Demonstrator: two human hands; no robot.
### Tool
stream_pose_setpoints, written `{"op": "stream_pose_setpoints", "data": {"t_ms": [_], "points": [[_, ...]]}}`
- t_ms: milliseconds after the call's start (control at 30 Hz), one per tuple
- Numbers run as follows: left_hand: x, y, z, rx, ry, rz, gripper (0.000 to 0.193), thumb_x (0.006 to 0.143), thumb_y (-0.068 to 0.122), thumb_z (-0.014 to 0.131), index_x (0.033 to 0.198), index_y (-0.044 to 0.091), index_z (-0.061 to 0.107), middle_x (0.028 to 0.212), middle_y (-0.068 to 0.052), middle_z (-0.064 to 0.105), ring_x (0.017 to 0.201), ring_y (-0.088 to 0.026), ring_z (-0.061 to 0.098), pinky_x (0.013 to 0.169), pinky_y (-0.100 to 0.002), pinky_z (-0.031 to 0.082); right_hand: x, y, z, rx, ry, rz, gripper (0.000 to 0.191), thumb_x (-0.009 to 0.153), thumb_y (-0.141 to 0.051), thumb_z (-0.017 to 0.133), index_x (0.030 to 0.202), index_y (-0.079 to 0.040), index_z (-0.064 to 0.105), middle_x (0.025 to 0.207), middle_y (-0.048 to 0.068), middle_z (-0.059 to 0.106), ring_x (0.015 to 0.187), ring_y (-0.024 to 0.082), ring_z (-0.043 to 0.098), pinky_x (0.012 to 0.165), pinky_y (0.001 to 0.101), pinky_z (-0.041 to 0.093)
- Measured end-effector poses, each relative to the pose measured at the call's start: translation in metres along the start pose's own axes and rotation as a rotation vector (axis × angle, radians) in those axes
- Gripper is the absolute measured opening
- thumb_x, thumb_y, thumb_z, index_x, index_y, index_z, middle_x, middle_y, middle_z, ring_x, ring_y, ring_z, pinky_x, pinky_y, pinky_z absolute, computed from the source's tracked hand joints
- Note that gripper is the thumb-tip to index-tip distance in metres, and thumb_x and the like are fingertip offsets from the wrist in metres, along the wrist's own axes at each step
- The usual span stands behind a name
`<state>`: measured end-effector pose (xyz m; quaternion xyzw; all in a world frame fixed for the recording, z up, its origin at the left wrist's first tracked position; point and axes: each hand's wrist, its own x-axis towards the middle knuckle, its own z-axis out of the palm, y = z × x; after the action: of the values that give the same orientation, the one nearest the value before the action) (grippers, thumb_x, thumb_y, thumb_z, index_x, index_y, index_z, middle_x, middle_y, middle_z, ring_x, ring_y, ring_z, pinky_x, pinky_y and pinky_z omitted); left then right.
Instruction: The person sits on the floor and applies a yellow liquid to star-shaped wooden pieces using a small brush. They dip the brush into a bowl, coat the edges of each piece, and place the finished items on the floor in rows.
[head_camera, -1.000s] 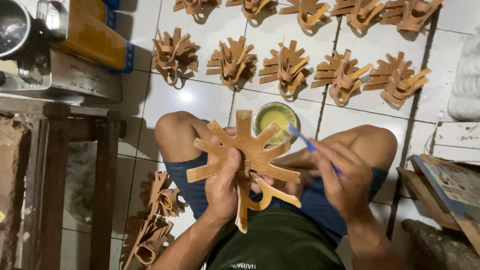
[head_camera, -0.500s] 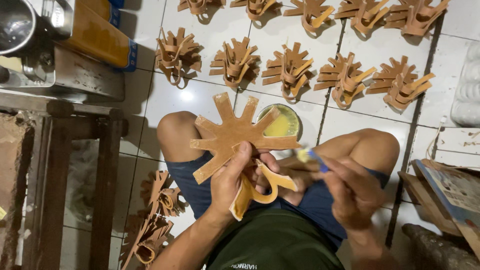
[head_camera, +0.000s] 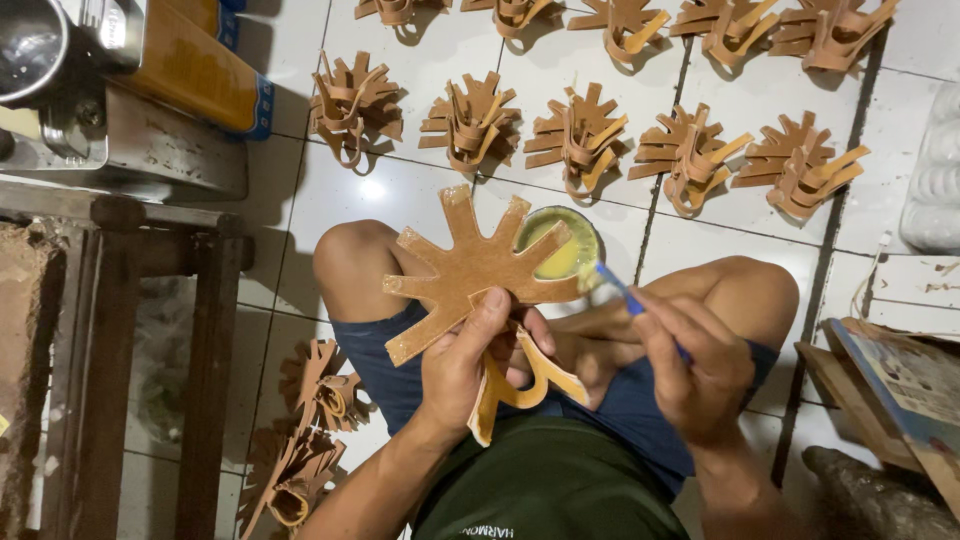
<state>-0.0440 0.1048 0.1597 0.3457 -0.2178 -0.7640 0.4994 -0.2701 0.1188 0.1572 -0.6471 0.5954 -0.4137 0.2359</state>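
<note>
Glue goes onto a brown cut-out held up over the lap.

The left hand (head_camera: 478, 352) is closed around the stem of the finger-edged brown cut-out (head_camera: 470, 268), tilting its face up so the brush can reach. The right hand (head_camera: 695, 362) pinches a blue-handled brush (head_camera: 618, 290), bristles at the cut-out's 3 o'clock edge, just over the bowl of yellow glue (head_camera: 560, 245). Finished pieces (head_camera: 582, 137) lie in rows at 12 o'clock on the tiled floor (head_camera: 400, 195), apart from one another, probably to dry.
</note>
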Motion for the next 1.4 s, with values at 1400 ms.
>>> {"op": "stream_pose_setpoints", "data": {"t_ms": [1400], "points": [[-0.008,0.023,-0.019,-0.155,0.062,-0.012,0.032,0.081,-0.005,0.072,0.111,0.000,0.061,0.099,-0.013,0.071,0.084,-0.016,0.072,0.069,-0.025,0.061,0.022,0.019,0.033,-0.015,-0.166,0.174,0.023,0.095,-0.001,0.069,0.117,0.003,0.074,0.082,0.012,0.069,0.066,0.016,0.062,0.060,0.0277,0.049]]}}
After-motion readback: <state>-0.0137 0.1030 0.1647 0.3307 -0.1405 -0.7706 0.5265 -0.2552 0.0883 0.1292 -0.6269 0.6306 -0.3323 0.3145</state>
